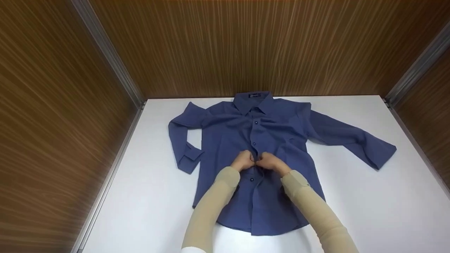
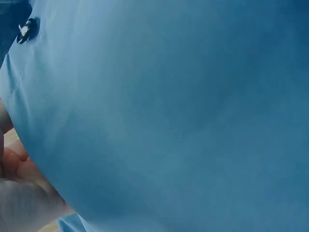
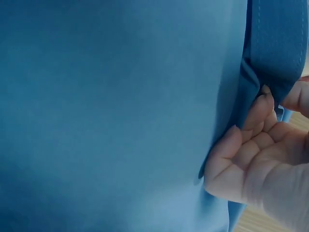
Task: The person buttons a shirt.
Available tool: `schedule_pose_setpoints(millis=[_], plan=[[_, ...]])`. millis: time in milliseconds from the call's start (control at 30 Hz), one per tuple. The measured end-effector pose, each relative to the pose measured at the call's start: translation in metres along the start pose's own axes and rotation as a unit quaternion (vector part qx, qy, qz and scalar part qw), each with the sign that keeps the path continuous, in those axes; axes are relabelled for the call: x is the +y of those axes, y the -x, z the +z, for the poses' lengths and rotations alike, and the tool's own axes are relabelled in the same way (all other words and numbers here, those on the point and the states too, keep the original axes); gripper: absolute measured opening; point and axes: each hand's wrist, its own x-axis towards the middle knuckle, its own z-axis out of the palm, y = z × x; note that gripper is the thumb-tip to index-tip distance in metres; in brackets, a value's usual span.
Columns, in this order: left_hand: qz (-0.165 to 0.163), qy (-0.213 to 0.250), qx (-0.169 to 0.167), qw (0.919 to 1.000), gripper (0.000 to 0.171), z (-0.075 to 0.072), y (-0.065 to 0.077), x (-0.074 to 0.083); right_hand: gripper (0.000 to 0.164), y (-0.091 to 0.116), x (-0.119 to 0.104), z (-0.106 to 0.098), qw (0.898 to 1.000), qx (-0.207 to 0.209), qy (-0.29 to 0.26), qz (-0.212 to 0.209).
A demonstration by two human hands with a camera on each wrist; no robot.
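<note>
A dark blue button-up shirt (image 1: 225, 140) lies front up, collar (image 1: 253, 102) at the far side. Midway down its front, my left hand (image 1: 243, 160) and right hand (image 1: 270, 161) meet at the button placket, each pinching fabric from its own side. Buttons show above the hands, and another button (image 1: 252, 179) sits just below them. In the right wrist view the curled fingers (image 3: 227, 145) grip the placket edge. Cloth covers much of the left hand in the left wrist view, where a dark button (image 2: 24, 31) shows at the top left. The fingertips' contact point is hidden.
The shirt lies on a white table (image 1: 151, 211). Its left-side sleeve (image 1: 179, 140) is folded back toward the body; the other sleeve (image 1: 351, 135) stretches out to the right. Wood-grain panels (image 1: 225, 49) with metal edge strips enclose the table at the back and sides.
</note>
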Motion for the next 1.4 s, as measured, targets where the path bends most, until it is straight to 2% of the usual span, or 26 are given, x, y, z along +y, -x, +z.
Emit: schedule_pose_setpoints(millis=[33,100,133,167,200,233,267,333,367,400,433,467,533,600,700,767,800,833,900,1033,1067,1200,1267,1400], plan=[[-0.020,0.004,-0.007,0.9998,0.027,-0.008,0.010,0.010,0.026,0.001,0.000,0.001,1.000,0.005,0.008,-0.015],[-0.009,0.030,-0.001,0.9995,0.029,-0.015,0.022,0.015,0.026,-0.024,0.029,0.015,0.997,0.024,0.011,-0.067],[-0.004,0.052,0.000,0.9987,0.029,-0.017,0.026,0.015,0.025,-0.036,0.043,0.022,0.996,0.032,0.019,-0.086],[-0.002,0.076,0.000,0.9971,0.029,-0.017,0.028,0.015,0.026,-0.050,0.057,0.028,0.995,0.034,0.024,-0.086],[0.001,0.101,-0.004,0.9949,0.028,-0.018,0.029,0.014,0.025,-0.060,0.071,0.033,0.992,0.046,0.015,-0.113],[0.005,0.123,-0.009,0.9923,0.028,-0.018,0.030,0.013,0.025,-0.063,0.075,0.035,0.992,0.051,0.006,-0.118],[0.007,0.146,-0.015,0.9891,0.027,-0.017,0.030,0.011,0.023,-0.066,0.076,0.035,0.993,0.052,-0.010,-0.101],[0.004,0.182,-0.026,0.9830,0.026,-0.016,0.029,0.009,0.019,-0.043,0.051,0.025,0.995,0.044,-0.045,-0.075],[-0.002,0.191,-0.031,0.9812,0.026,-0.017,0.028,0.008,0.018,-0.025,0.031,0.017,0.995,0.041,-0.065,-0.058],[-0.007,0.196,-0.035,0.9799,0.025,-0.017,0.028,0.007,0.016,-0.006,0.012,0.010,0.994,0.044,-0.083,-0.061],[-0.014,0.201,-0.037,0.9788,0.024,-0.018,0.027,0.007,0.013,0.014,-0.011,0.001,0.994,0.037,-0.092,-0.036],[-0.021,0.206,-0.037,0.9777,0.022,-0.019,0.028,0.007,0.011,0.029,-0.026,-0.005,0.993,0.033,-0.105,-0.035],[-0.028,0.210,-0.034,0.9767,0.020,-0.021,0.028,0.007,0.012,0.036,-0.031,-0.007,0.990,0.017,-0.135,-0.042],[-0.032,0.212,-0.032,0.9762,0.020,-0.026,0.035,0.012,0.012,0.034,-0.028,-0.006,0.986,-0.006,-0.162,-0.042],[-0.037,0.203,-0.027,0.9781,0.025,-0.023,0.033,0.011,0.012,0.015,-0.009,0.003,0.978,-0.040,-0.200,-0.045],[-0.037,0.187,-0.024,0.9813,0.028,-0.020,0.032,0.011,0.008,0.016,-0.009,0.003,0.976,-0.050,-0.206,-0.042],[-0.039,0.181,-0.024,0.9823,0.027,-0.017,0.027,0.008,0.007,0.016,-0.010,0.003,0.976,-0.051,-0.210,-0.039],[-0.018,0.187,-0.020,0.9819,0.027,-0.008,0.016,-0.004,0.006,0.016,-0.010,0.003,0.974,-0.054,-0.219,-0.036],[-0.020,0.192,-0.026,0.9809,0.023,-0.003,0.007,-0.011,0.006,0.016,-0.011,0.003,0.971,-0.057,-0.231,-0.027],[-0.045,0.216,-0.038,0.9747,0.016,-0.003,0.003,-0.014,0.008,0.015,-0.012,0.002,0.968,-0.058,-0.245,-0.007],[-0.065,0.209,-0.036,0.9751,0.016,-0.010,0.012,-0.004,0.009,0.014,-0.012,0.002,0.968,-0.056,-0.246,-0.005],[-0.056,0.214,-0.022,0.9750,0.013,-0.025,0.033,0.013,0.010,0.013,-0.014,0.003,0.967,-0.047,-0.251,0.005],[-0.051,0.214,-0.019,0.9754,0.012,-0.029,0.039,0.017,0.008,0.013,-0.015,0.003,0.967,-0.041,-0.252,0.008],[-0.052,0.213,-0.016,0.9756,0.012,-0.027,0.037,0.012,0.010,0.013,-0.015,0.003,0.968,-0.035,-0.249,0.011]])
